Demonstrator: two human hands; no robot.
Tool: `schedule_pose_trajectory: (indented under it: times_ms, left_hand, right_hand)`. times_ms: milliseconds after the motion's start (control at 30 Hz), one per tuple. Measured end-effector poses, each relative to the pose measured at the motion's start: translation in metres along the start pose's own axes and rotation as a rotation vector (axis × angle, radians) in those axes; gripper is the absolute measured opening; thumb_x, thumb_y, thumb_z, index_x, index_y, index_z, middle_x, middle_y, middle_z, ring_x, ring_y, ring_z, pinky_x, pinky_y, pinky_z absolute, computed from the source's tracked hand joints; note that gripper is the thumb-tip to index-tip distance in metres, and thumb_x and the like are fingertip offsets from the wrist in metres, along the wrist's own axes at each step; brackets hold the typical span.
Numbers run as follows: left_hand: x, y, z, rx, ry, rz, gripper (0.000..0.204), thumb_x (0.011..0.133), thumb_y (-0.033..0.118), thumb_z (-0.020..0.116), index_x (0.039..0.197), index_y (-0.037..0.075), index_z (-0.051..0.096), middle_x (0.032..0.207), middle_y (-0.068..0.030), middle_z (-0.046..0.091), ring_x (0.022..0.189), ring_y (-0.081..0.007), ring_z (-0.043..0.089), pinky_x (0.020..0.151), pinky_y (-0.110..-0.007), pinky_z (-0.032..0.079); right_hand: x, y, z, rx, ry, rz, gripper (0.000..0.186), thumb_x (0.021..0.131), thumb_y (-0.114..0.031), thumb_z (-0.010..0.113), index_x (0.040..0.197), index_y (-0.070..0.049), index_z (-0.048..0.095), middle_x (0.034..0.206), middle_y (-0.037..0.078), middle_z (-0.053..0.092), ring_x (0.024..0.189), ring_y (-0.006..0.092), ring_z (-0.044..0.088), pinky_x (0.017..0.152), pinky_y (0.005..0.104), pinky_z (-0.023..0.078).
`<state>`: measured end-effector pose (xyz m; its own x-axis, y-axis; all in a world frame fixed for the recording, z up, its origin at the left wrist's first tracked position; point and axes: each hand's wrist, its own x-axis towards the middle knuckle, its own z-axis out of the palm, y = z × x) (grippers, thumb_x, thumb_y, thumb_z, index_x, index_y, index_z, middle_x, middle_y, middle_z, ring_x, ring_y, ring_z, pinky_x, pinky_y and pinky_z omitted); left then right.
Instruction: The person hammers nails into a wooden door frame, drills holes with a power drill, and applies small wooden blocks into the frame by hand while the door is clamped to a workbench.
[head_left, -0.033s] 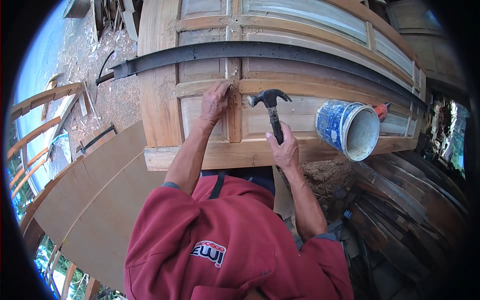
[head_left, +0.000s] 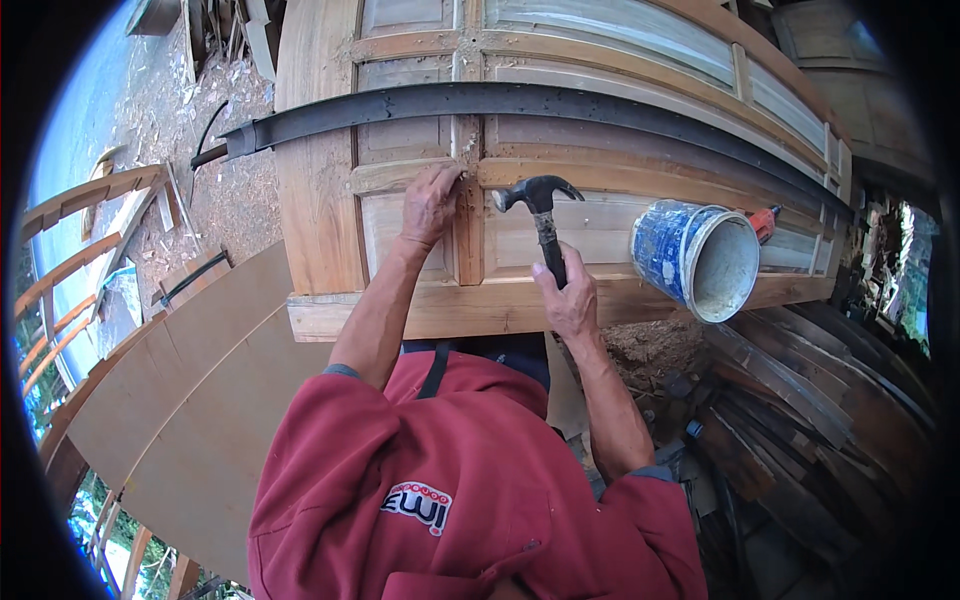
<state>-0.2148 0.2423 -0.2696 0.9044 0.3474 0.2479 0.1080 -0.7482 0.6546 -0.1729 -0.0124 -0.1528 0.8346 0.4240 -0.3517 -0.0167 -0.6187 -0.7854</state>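
My right hand [head_left: 573, 300] is wrapped around the dark grip of a claw hammer [head_left: 543, 195]. The hammer stands upright in the picture, its striking face toward the left and its claw toward the right, above a wooden panel door [head_left: 470, 308]. My left hand [head_left: 430, 208] rests on the door with thumb and fingers pinched together beside the upright middle rail [head_left: 468, 235]. Whatever is in that pinch is too small to make out. Sawdust and chips lie on the rails around the fingertips.
A long dark metal bar clamp [head_left: 420, 100] crosses the door beyond my hands. To the right, a blue-and-white paint bucket [head_left: 665, 245] lies on its side, with a red-orange tool [head_left: 766, 222] behind it. A plywood sheet [head_left: 190, 420] is at left; scrap boards [head_left: 790, 370] lie lower right.
The hammer head has shifted very slightly left. My left hand stays in the same place.
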Motion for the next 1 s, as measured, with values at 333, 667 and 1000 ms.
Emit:
schedule_pose_trajectory:
  times_ms: [333, 667, 1000]
  left_hand:
    - [-0.01, -0.007, 0.005, -0.012, 0.026, -0.033, 0.032, 0.081, 0.003, 0.068, 0.113, 0.008, 0.067, 0.098, -0.0119, 0.066, 0.089, -0.0338, 0.065, 0.078, -0.041, 0.054]
    - [-0.009, -0.01, 0.007, -0.014, 0.018, -0.029, 0.03, 0.08, 0.006, 0.067, 0.111, 0.007, 0.067, 0.094, -0.0104, 0.063, 0.087, -0.0317, 0.064, 0.076, -0.04, 0.053]
    - [-0.008, -0.008, -0.008, -0.068, -0.013, -0.058, 0.027, 0.089, 0.011, 0.067, 0.115, 0.003, 0.067, 0.1, -0.0133, 0.064, 0.091, -0.029, 0.066, 0.078, -0.039, 0.054]
  right_hand:
    - [0.032, -0.01, 0.036, -0.24, 0.087, -0.465, 0.042, 0.092, -0.005, 0.065, 0.131, -0.001, 0.05, 0.089, 0.021, 0.064, 0.074, 0.0407, 0.067, 0.059, 0.0477, 0.053]
    - [0.043, 0.003, 0.036, -0.327, 0.042, -0.551, 0.051, 0.091, -0.006, 0.064, 0.138, 0.002, 0.047, 0.087, 0.021, 0.063, 0.071, 0.0395, 0.067, 0.058, 0.0487, 0.054]
    - [0.05, 0.012, 0.04, -0.459, -0.076, -0.529, 0.048, 0.093, -0.007, 0.062, 0.138, 0.001, 0.049, 0.087, 0.021, 0.063, 0.07, 0.0404, 0.066, 0.059, 0.0492, 0.054]
